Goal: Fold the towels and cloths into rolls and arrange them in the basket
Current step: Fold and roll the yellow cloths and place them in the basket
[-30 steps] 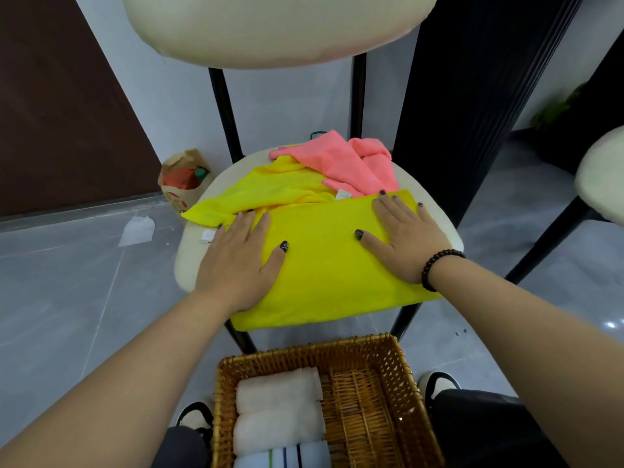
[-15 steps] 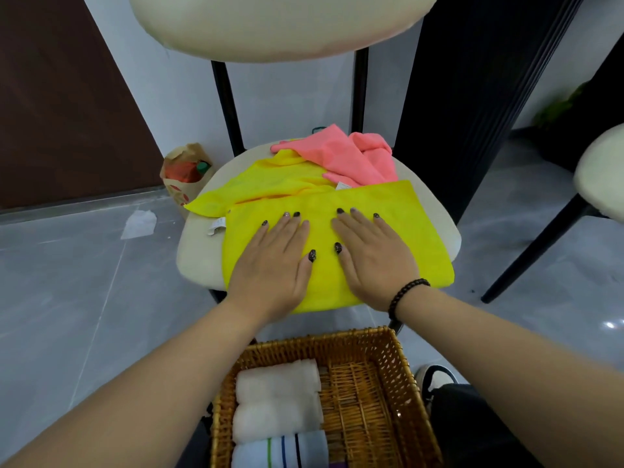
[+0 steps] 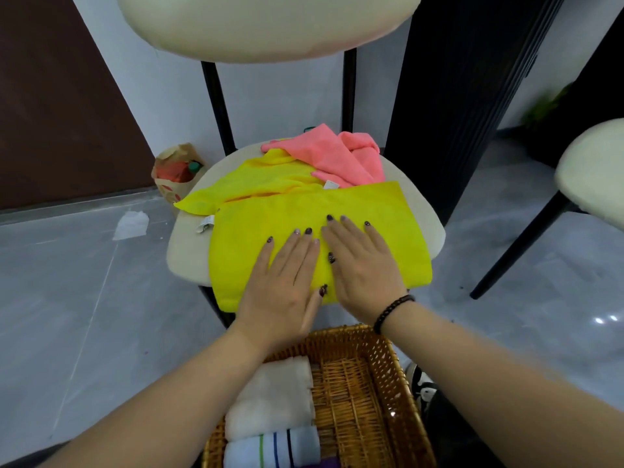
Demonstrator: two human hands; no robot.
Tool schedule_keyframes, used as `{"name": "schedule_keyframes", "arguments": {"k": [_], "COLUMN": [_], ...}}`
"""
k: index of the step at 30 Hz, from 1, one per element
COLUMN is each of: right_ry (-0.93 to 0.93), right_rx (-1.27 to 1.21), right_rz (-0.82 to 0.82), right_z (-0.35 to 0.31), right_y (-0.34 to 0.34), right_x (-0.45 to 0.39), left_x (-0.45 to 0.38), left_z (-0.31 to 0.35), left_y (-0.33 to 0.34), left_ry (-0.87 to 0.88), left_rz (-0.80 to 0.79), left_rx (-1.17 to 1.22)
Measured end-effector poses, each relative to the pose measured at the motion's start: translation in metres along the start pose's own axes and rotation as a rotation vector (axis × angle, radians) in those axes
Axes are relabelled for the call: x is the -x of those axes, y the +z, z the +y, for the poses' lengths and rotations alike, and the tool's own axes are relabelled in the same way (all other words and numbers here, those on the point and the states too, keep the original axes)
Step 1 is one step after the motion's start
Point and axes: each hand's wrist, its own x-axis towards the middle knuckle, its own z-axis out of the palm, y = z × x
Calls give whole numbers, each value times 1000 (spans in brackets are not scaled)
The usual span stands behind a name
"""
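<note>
Left hand (image 3: pixel 282 285) and right hand (image 3: pixel 363 265), fingers flat and holding nothing, press the folded yellow cloth (image 3: pixel 388 228) on the chair seat (image 3: pixel 185 258); smoothing outward to its edges should help it roll tightly for the wicker basket (image 3: pixel 364 400).

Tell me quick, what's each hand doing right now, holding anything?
Left hand: open, fingers straight, pressing flat on the yellow cloth.
Right hand: open, also pressing flat on the yellow cloth, holding nothing.
</note>
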Motion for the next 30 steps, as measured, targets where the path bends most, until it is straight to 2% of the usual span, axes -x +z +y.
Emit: {"name": "schedule_keyframes", "arguments": {"k": [5,9,12,16,19,21,23,25,27,30], "right_ry": [-79,-41,-4,75,139,75,-67,-155,-107,-62], "right_rx": [87,101,41,-24,27,101,144,127,161,214], "right_rz": [-63,-125,-125,-182,-221,-194,-117,-247,-420,-448], "right_z": [13,51,75,82,66,48,32,19,14,5], "right_y": [7,3,-2,-14,-25,-31,-31,-29,-32,-37], "right_x": [1,0,3,5,1,0,4,12,18,21], "left_x": [6,13,17,19,15,13,12,9,6,6], "left_z": [-27,-52,-66,-65,-48,-29,-9,2,3,3], "left_y": [17,18,16,12,2,-1,1,6,9,8], "left_ry": [79,69,46,17,-26,65,163,150,106,67], "left_rz": [-13,87,101,39,-47,-27,-10,-13,-40,-74], "left_rx": [-185,-171,-142,-155,-178,-183,-200,-227,-232,-210]}}
